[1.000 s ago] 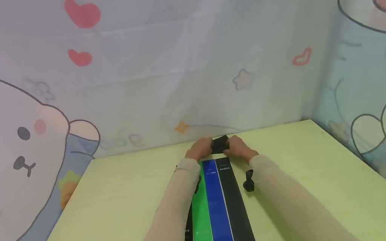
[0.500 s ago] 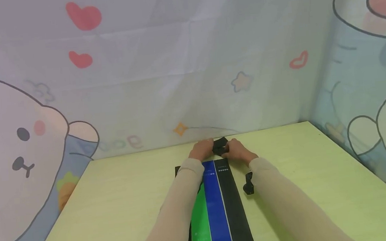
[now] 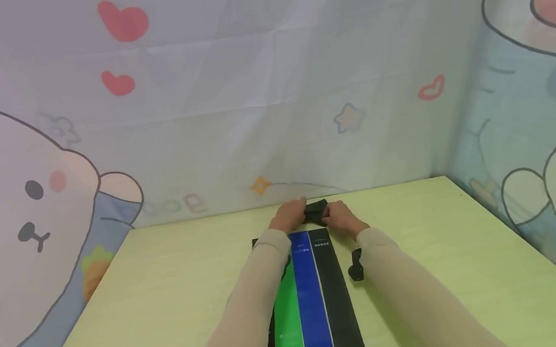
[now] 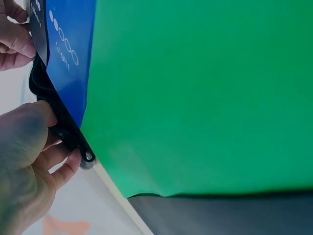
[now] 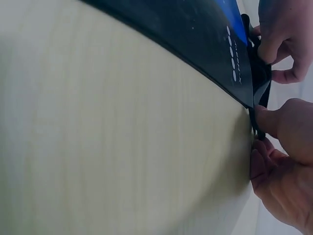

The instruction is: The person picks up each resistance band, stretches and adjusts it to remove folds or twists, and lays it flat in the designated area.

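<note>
At the table's far edge, a folded black piece (image 3: 316, 207), soft-looking and of unclear kind, spans both hands. My left hand (image 3: 288, 216) pinches its left end between thumb and fingers, as the left wrist view shows on the hand (image 4: 29, 161). The other end is pinched by my right hand (image 3: 342, 218); in the right wrist view the thumb lies over the black edge. Just nearer lie flat exercise bands side by side: a black band marked X-Heavy (image 3: 338, 294), a blue one marked Light (image 3: 312, 296), a green one (image 3: 289, 330) and another black one (image 3: 270, 343), partly under my left sleeve.
The pale yellow table (image 3: 462, 268) extends on both sides of the bands. Behind it hangs a printed cloth backdrop (image 3: 205, 119), close to the table's far edge. A small dark device (image 3: 356, 265) is strapped at my right wrist.
The black piece has been bunched and reshaped between my hands, which stay at about the same spot. My left forearm has shifted slightly right over the green band. The bands lie still.
</note>
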Available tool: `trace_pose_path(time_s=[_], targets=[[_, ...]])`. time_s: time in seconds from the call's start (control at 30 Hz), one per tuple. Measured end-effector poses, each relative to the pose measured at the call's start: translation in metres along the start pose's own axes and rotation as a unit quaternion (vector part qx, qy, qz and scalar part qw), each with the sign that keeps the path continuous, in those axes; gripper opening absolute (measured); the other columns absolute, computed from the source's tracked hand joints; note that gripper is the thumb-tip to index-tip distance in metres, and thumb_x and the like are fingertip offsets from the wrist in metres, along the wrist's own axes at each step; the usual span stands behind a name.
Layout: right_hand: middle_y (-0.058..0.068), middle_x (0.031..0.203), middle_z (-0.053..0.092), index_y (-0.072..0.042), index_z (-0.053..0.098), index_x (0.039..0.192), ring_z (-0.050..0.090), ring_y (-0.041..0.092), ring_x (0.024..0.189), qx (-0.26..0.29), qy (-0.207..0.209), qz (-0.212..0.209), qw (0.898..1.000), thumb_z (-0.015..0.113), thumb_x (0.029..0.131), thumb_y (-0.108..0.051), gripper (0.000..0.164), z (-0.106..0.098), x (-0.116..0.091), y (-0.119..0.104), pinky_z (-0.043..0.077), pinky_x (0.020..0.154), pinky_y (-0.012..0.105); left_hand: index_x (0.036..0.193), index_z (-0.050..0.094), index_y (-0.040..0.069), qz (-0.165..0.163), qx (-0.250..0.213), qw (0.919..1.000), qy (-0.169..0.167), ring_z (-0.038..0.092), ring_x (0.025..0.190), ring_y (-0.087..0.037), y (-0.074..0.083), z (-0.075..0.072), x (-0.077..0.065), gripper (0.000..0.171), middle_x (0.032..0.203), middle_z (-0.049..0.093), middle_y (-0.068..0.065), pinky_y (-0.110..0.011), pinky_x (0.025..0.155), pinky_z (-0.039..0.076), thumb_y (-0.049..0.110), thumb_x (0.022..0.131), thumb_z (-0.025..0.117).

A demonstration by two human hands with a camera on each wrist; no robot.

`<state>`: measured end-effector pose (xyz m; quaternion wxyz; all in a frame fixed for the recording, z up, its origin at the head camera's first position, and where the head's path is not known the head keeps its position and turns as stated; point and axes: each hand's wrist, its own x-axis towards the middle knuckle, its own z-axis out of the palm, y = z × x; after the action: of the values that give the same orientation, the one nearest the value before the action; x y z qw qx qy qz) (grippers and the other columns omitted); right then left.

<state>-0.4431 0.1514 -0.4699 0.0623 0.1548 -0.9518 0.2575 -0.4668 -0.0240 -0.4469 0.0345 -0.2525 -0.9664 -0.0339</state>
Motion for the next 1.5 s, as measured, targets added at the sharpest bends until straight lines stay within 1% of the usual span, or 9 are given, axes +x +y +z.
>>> trace_pose_path(time_s=[0.17,0.27,0.4,0.5,0.6,0.87,1.17,1.33,1.5], targets=[[0.017,0.093,0.070,0.006,0.067,0.095,0.065,0.034,0.088,0.008,-0.012,0.010,1.000,0.065,0.090,-0.009,0.017,-0.002,-0.001,0.003,0.053,0.084,0.045,0.148,0.037,0.000,-0.019,-0.013,0.9996,-0.015,0.062,0.114,-0.031,0.000,-0.001,0.000,0.047,0.128,0.062,-0.019,-0.041,0.097,0.051,0.010,0.104,0.049],[0.016,0.091,0.071,0.005,0.069,0.094,0.066,0.033,0.088,0.009,0.006,-0.012,1.000,0.067,0.088,-0.007,0.014,-0.002,-0.001,0.004,0.054,0.084,0.044,0.153,0.027,-0.001,-0.033,-0.050,0.9981,-0.013,0.059,0.120,-0.035,-0.001,-0.004,0.000,0.052,0.134,0.058,-0.022,-0.044,0.101,0.048,0.008,0.105,0.043],[0.015,0.086,0.071,0.004,0.073,0.088,0.065,0.031,0.083,0.013,0.036,-0.043,0.998,0.069,0.084,-0.002,0.009,-0.002,0.000,0.004,0.054,0.080,0.043,0.133,0.045,0.005,-0.021,-0.077,0.9968,0.004,0.064,0.106,-0.033,-0.003,-0.007,-0.001,0.029,0.115,0.065,-0.017,-0.045,0.090,0.052,0.005,0.104,0.042],[0.015,0.087,0.072,0.004,0.073,0.089,0.064,0.029,0.082,0.025,0.019,-0.038,0.999,0.069,0.084,-0.002,0.009,-0.002,-0.001,0.002,0.053,0.080,0.043,0.106,0.056,0.009,0.006,-0.060,0.9982,0.003,0.061,0.087,-0.025,-0.004,-0.005,-0.002,0.011,0.095,0.064,-0.008,-0.039,0.076,0.050,0.003,0.101,0.049],[0.015,0.094,0.073,0.003,0.073,0.092,0.065,0.029,0.088,0.038,-0.008,-0.019,0.999,0.068,0.087,-0.003,0.010,-0.002,-0.004,0.001,0.053,0.084,0.043,0.092,0.064,0.012,0.015,-0.055,0.9983,-0.003,0.056,0.080,-0.021,-0.005,-0.002,-0.002,0.013,0.089,0.062,-0.003,-0.034,0.070,0.047,0.003,0.097,0.055],[0.021,0.103,0.072,0.005,0.074,0.101,0.068,0.036,0.098,0.071,0.006,-0.015,0.997,0.067,0.088,0.001,0.016,-0.006,-0.010,-0.003,0.053,0.087,0.046,0.113,0.064,0.006,-0.014,-0.060,0.9981,0.000,0.063,0.099,-0.026,-0.007,0.000,0.003,0.019,0.108,0.067,-0.011,-0.040,0.089,0.051,0.003,0.100,0.050],[0.022,0.104,0.072,0.007,0.073,0.111,0.064,0.026,0.086,0.069,-0.007,-0.006,0.998,0.061,0.089,0.001,0.026,-0.011,-0.012,-0.007,0.053,0.080,0.040,0.094,0.061,0.002,-0.008,-0.090,0.9956,0.024,0.060,0.083,-0.027,-0.021,0.004,0.010,0.009,0.089,0.064,-0.012,-0.043,0.080,0.052,0.007,0.098,0.054],[0.022,0.106,0.072,0.007,0.072,0.112,0.067,0.031,0.097,0.070,-0.013,-0.006,0.997,0.060,0.090,0.001,0.026,-0.010,-0.010,-0.006,0.053,0.086,0.044,0.095,0.060,0.003,-0.009,-0.103,0.9943,0.026,0.058,0.084,-0.026,-0.022,0.001,0.006,0.010,0.089,0.061,-0.011,-0.042,0.081,0.050,0.006,0.099,0.051],[0.022,0.109,0.071,0.007,0.072,0.114,0.067,0.034,0.104,0.073,-0.015,0.002,0.997,0.061,0.092,0.000,0.026,-0.008,-0.010,-0.006,0.052,0.090,0.046,0.106,0.062,-0.002,0.007,-0.096,0.9948,0.031,0.058,0.091,-0.027,-0.020,-0.002,0.001,0.014,0.102,0.058,-0.014,-0.041,0.086,0.050,-0.002,0.093,0.057]])
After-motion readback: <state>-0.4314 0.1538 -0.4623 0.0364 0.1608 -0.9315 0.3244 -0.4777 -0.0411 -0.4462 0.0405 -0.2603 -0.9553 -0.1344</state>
